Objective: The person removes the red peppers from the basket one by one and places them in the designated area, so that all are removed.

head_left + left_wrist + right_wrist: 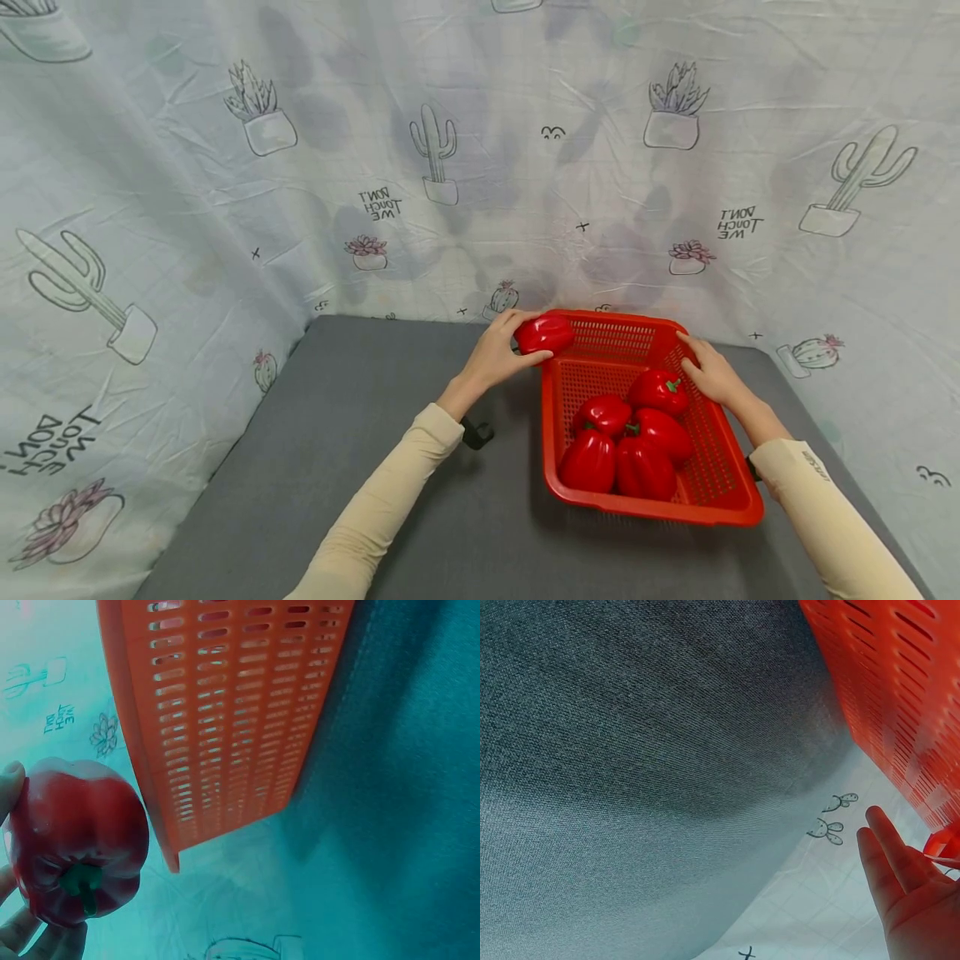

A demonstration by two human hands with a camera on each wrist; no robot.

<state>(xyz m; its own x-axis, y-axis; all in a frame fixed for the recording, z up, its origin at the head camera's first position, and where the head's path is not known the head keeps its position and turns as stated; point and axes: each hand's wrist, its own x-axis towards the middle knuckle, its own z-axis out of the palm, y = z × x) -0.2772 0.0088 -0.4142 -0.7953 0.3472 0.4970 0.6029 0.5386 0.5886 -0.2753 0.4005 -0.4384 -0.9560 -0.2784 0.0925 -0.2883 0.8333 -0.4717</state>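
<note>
My left hand point(495, 354) holds a shiny red bell pepper point(546, 334) between thumb and fingers, at the far left corner of a red plastic basket point(652, 507). In the left wrist view the bell pepper point(86, 825) shows its green stem, close beside the basket's slotted wall point(232, 735). Several more red bell peppers point(645, 471) lie together in the near part of the basket. Over at the right rim is my right hand point(712, 375), its thumb at the inner edge. Its fingers point(881, 870) stretch out straight along the outside in the right wrist view.
A grey cloth-covered table point(337, 433) extends left of the basket. Behind it and on both sides hangs a pale curtain point(495, 167) printed with potted cacti. A black wrist mount point(476, 433) juts out under my left wrist.
</note>
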